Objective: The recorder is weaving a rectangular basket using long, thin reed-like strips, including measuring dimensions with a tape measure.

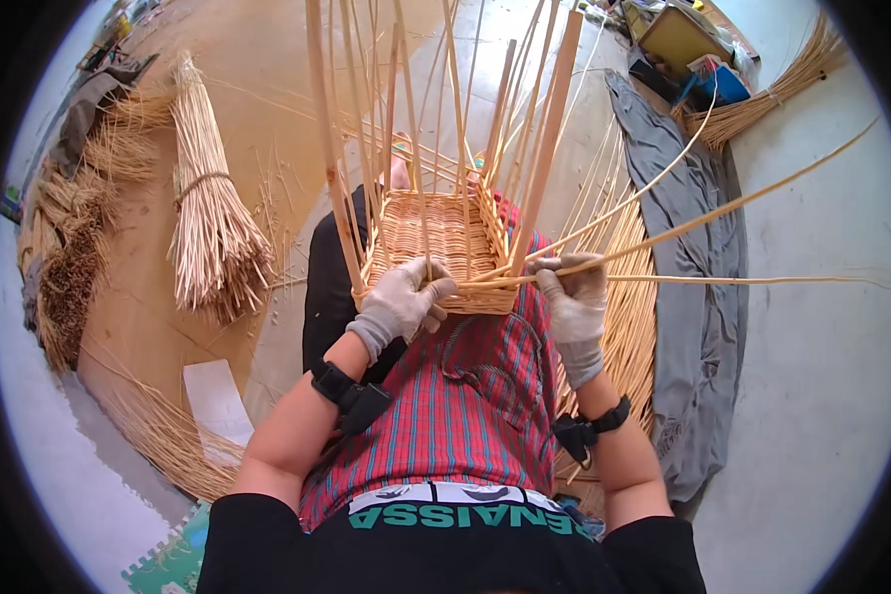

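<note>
Both hands gloved, working at the near rim of a half-woven basket (436,243) that sits on the person's lap, on a red checked cloth (465,396).

Left hand (398,302): fingers curled shut over the basket's near edge, thumb side against the woven wall. It grips the rim itself; whether a loose strand is also pinched under the fingers cannot be told.

Right hand (574,297): closed into a fist on long thin canes (723,213) at the basket's near right corner. The canes run out from this hand to the right and away, fanning apart, one nearly level, others rising.

Between and beyond the hands, upright stakes (445,119) rise from the basket walls; two broader flat slats stand at the corners just above each hand. Woven base visible inside, beyond the left hand.

Black wrist straps on both forearms, below the gloves.

Left of the left hand, well apart: a tied bundle (208,213) of cut canes lying on the floor, with looser heaps further left. Right of the right hand: more loose canes on the floor, then a grey cloth (693,327) spread alongside. Far beyond the right hand: a yellow box (678,35) among clutter.
</note>
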`<state>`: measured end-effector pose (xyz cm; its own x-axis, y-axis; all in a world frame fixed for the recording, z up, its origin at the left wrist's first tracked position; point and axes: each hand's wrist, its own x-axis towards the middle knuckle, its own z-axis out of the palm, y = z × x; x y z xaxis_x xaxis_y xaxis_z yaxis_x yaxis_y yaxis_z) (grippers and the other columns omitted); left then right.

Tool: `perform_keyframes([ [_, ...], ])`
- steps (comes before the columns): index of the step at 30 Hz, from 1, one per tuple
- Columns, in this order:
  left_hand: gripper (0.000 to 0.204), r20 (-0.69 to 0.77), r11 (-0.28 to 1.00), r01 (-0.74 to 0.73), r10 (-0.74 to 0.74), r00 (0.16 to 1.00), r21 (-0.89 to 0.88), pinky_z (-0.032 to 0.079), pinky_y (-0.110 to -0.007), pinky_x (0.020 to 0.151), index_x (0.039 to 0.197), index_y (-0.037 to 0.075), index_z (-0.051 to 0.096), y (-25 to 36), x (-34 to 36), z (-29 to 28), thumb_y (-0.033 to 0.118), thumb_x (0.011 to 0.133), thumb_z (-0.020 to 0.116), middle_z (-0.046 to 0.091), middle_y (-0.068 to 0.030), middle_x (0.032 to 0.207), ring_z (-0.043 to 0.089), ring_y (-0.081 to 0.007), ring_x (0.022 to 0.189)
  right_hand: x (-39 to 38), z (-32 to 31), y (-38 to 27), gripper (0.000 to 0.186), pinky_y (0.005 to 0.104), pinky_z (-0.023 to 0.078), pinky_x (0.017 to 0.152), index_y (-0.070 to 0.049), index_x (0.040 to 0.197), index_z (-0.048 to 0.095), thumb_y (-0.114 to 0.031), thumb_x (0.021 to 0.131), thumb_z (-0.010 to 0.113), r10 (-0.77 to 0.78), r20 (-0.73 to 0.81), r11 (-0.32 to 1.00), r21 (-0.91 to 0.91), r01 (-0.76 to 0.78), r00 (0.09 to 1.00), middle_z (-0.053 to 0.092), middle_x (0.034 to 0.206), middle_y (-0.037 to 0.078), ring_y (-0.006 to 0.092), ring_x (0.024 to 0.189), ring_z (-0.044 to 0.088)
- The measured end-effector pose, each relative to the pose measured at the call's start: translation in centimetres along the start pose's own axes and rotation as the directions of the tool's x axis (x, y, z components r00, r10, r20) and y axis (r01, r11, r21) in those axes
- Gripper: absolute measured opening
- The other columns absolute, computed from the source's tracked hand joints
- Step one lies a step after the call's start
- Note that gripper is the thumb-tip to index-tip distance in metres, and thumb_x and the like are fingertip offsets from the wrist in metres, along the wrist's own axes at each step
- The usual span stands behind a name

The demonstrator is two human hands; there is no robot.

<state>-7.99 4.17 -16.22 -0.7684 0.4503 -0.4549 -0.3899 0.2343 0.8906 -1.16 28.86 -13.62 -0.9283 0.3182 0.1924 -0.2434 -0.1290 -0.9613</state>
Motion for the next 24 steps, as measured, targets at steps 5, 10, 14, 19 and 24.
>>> perform_keyframes([
  [5,0.029,-0.19,0.996,-0.018,0.034,0.981,0.087,0.05,-0.03,0.043,0.106,0.004,0.067,0.8,-0.9,2.0,0.033,0.105,0.063,0.068,-0.0071,0.068,0.064,-0.0141,0.049,8.0,5.3,-1.0,0.055,0.0363,0.054,0.107,-0.009,0.138,0.046,0.014,0.091,0.064,-0.035,0.352,0.854,-0.476,0.211,0.935,0.054,0.15,0.019,0.0284,0.131,0.06],
  [10,0.04,-0.231,0.987,0.092,-0.061,0.971,0.128,0.049,-0.031,0.044,0.101,0.004,0.07,2.9,-1.4,2.2,0.043,0.106,0.06,0.063,-0.0066,0.058,0.061,-0.0145,0.043,14.6,14.0,0.6,0.076,0.0333,0.053,0.1,-0.016,0.163,0.034,0.0,0.095,0.065,-0.32,0.354,0.721,-0.511,0.468,0.879,0.048,0.156,0.015,0.0225,0.121,0.06],
  [14,0.035,-0.217,0.996,0.058,-0.042,0.975,0.07,0.047,-0.029,0.042,0.1,0.004,0.07,3.1,-1.3,1.9,0.039,0.104,0.063,0.063,-0.005,0.06,0.059,-0.0126,0.043,11.3,12.8,-0.6,0.065,0.033,0.057,0.089,-0.024,0.165,0.027,-0.02,0.108,0.057,-0.227,0.131,0.971,-0.04,0.234,0.965,0.054,0.147,0.021,0.0208,0.112,0.066],
  [19,0.025,-0.192,0.999,0.039,-0.042,0.981,-0.019,0.044,-0.029,0.038,0.093,0.003,0.067,2.1,-1.0,1.4,0.027,0.099,0.072,0.061,-0.004,0.06,0.058,-0.0125,0.043,2.8,4.9,1.1,0.031,0.0365,0.057,0.071,-0.011,0.139,0.044,-0.027,0.113,0.045,-0.391,-0.177,0.92,-0.055,0.388,0.903,0.059,0.083,0.005,0.0158,0.065,0.058],
  [24,0.032,-0.215,0.969,-0.096,0.047,0.975,-0.226,0.045,-0.029,0.035,0.098,0.007,0.051,1.9,0.5,2.4,0.02,0.093,0.08,0.056,-0.0039,0.059,0.057,-0.0154,0.041,0.6,2.9,1.6,0.024,0.0395,0.06,0.076,-0.009,0.123,0.04,-0.031,0.115,0.037,-0.176,-0.309,0.984,-0.053,0.168,0.935,0.043,0.073,0.002,0.0151,0.063,0.051],
])
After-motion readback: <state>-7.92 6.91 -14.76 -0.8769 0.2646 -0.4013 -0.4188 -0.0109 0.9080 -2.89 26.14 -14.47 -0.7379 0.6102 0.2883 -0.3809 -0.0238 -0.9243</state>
